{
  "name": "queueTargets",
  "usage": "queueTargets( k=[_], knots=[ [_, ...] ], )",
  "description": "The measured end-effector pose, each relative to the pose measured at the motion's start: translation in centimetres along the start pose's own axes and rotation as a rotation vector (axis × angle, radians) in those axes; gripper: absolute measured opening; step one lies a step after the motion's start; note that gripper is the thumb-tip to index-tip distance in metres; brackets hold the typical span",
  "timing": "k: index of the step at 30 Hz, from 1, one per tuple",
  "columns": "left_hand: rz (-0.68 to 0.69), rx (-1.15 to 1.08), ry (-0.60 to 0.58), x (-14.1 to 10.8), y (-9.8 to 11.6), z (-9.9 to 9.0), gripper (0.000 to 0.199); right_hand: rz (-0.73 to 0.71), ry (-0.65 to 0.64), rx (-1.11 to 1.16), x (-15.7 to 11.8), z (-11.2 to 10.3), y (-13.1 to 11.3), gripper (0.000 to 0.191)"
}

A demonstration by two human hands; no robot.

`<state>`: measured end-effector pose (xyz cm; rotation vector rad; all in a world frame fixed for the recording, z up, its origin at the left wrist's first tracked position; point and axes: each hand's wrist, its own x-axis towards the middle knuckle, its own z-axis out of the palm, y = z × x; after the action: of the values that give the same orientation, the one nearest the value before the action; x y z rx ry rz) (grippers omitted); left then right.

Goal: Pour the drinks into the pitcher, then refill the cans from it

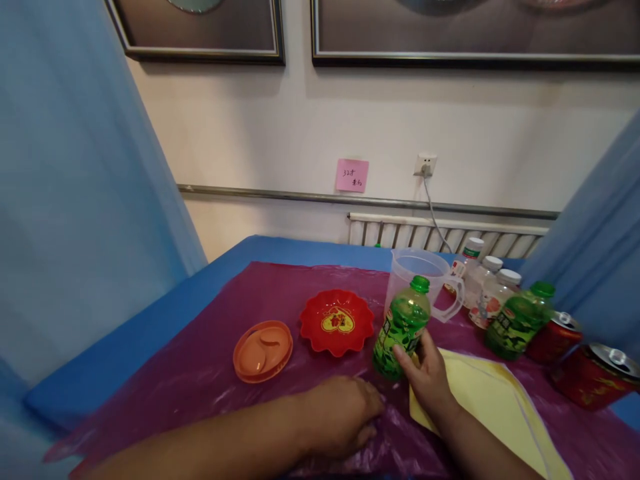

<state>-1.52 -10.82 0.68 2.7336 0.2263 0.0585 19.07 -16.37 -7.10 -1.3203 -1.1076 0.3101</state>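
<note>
My right hand [429,377] grips a green drink bottle [403,327] with a green cap, thumb across its near side. The bottle leans a little to the right, in front of a clear plastic measuring jug [417,263]. Beside its base, my left hand [345,413] is low over the purple plastic sheet [210,360], fingers curled. What those fingers hold, if anything, is hidden. A red scalloped dish [311,327] with a yellow print sits just beyond the left hand. Left of that dish is an orange divided plate [263,351].
Yellow sheets [485,400] lie under my right forearm. At the right stand clear bottles with white caps [493,293], another green bottle [520,323] and red cans [597,377]. A blue cloth [165,303] covers the table. Behind are a radiator [400,232] and blue curtains [85,167].
</note>
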Motion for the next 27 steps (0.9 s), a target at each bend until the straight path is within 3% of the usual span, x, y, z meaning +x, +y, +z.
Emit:
queueTargets(
  k=[3,5,6,8,11,13,18,20,22,25,27],
  knots=[
    [-0.196,-0.068,0.296,-0.6,-0.3,-1.3,0.021,-0.084,-0.028,-0.078,-0.3,-0.1,-0.5,0.049],
    [-0.314,-0.2,0.498,-0.2,-0.6,-2.1,0.049,-0.15,-0.079,-0.109,-0.5,-0.1,-0.9,0.049],
    [-0.342,-0.292,0.544,0.1,-0.9,-2.3,0.068,-0.184,-0.111,-0.119,-0.7,-0.1,-1.0,0.05],
    [-0.342,-0.523,0.547,1.1,-1.4,-2.5,0.091,-0.237,-0.165,-0.134,-0.9,-0.1,-1.0,0.052],
    [-0.284,-0.776,0.483,2.2,-2.1,-2.1,0.072,-0.262,-0.191,-0.167,-1.1,-0.1,-0.9,0.057],
    [-0.246,-0.785,0.445,2.5,-2.3,-2.0,0.06,-0.263,-0.22,-0.188,-1.0,0.0,-0.8,0.056],
    [-0.277,-0.771,0.426,1.9,-1.9,-3.1,0.06,-0.303,-0.306,-0.18,-1.2,-0.2,-0.3,0.064],
    [-0.323,-0.79,0.491,1.3,-2.5,-5.0,0.059,-0.292,-0.28,-0.205,-1.4,-0.5,0.3,0.068],
    [-0.383,-0.741,0.615,0.5,-4.5,-7.9,0.057,-0.248,-0.241,-0.245,-1.7,-0.8,0.8,0.063],
    [-0.58,-0.417,0.86,-1.5,-10.1,-13.3,0.059,-0.193,-0.187,-0.28,-1.8,-0.9,1.2,0.046],
    [-0.821,-0.126,0.958,-3.2,-14.8,-16.4,0.056,-0.197,-0.166,-0.279,-1.7,-0.6,1.1,0.038]
  ],
)
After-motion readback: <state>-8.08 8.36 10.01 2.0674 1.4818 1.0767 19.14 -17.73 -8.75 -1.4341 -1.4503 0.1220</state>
